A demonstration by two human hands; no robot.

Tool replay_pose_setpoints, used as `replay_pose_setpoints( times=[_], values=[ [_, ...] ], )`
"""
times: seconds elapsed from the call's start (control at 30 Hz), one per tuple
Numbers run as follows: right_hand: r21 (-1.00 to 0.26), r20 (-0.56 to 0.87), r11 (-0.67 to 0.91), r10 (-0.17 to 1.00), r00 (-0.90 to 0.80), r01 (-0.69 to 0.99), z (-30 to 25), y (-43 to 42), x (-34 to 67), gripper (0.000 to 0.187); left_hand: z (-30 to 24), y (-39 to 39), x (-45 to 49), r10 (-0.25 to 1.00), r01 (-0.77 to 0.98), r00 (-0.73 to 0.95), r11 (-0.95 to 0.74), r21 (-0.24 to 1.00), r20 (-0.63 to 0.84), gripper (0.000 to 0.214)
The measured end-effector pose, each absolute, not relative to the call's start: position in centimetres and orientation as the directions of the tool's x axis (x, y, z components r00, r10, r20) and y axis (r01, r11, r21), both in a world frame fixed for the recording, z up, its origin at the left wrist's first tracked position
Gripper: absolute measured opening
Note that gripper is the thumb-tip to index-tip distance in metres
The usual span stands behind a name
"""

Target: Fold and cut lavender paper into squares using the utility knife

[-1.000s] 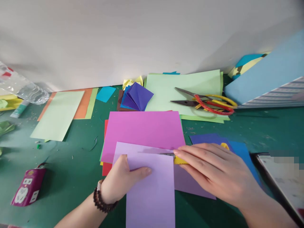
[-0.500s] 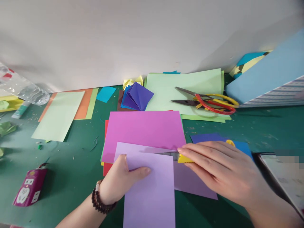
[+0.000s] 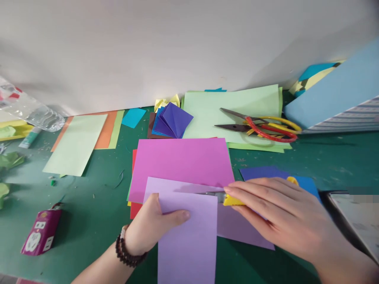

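Observation:
A light purple sheet of paper (image 3: 188, 240) is folded over, its upper layer hanging toward me. My left hand (image 3: 156, 225) grips it at the left, thumb flat on top and the other fingers hidden beneath. In my right hand (image 3: 275, 213) is a pair of yellow-handled scissors (image 3: 233, 200), mostly covered by the fingers. Their grey blades point left and lie along the fold at the paper's upper edge. A magenta sheet (image 3: 182, 161) lies just behind, on top of red, green and yellow sheets.
Large red-and-yellow-handled scissors (image 3: 269, 128) rest on pale green sheets (image 3: 204, 106) by the wall. Folded dark blue paper (image 3: 177, 118) sits beside them. A purple box (image 3: 43, 230) and a plastic bottle (image 3: 32, 110) are at left. A tablet-like device (image 3: 355, 221) and a blue box (image 3: 340, 90) stand right.
The view has shifted slightly, so most things appear a little further right. Both hands keep nearly the same hold on the paper and the scissors.

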State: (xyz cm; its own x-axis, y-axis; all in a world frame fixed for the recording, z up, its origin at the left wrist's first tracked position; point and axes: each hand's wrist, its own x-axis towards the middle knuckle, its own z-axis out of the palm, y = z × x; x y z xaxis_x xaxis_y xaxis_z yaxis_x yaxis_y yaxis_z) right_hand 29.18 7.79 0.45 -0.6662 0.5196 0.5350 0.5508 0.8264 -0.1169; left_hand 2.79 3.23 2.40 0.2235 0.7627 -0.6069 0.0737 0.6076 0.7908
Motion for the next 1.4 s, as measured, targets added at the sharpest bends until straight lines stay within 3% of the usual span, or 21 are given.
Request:
replay_pose_setpoints(
  times=[0.43, 1.4],
  values=[
    [-0.144, 0.511, 0.826, 0.534, -0.674, 0.545, 0.5, 7.7, 29.2, 0.028, 3.2, 3.7, 3.5, 0.753, -0.129, 0.347, 0.629, 0.766, -0.56, 0.036],
    [-0.123, 0.539, 0.822, 0.525, -0.659, 0.555, 0.1, 7.6, 28.6, 0.03, 2.9, 3.2, 4.4, 0.785, -0.195, 0.322, 0.602, 0.774, -0.529, 0.032]
  ],
)
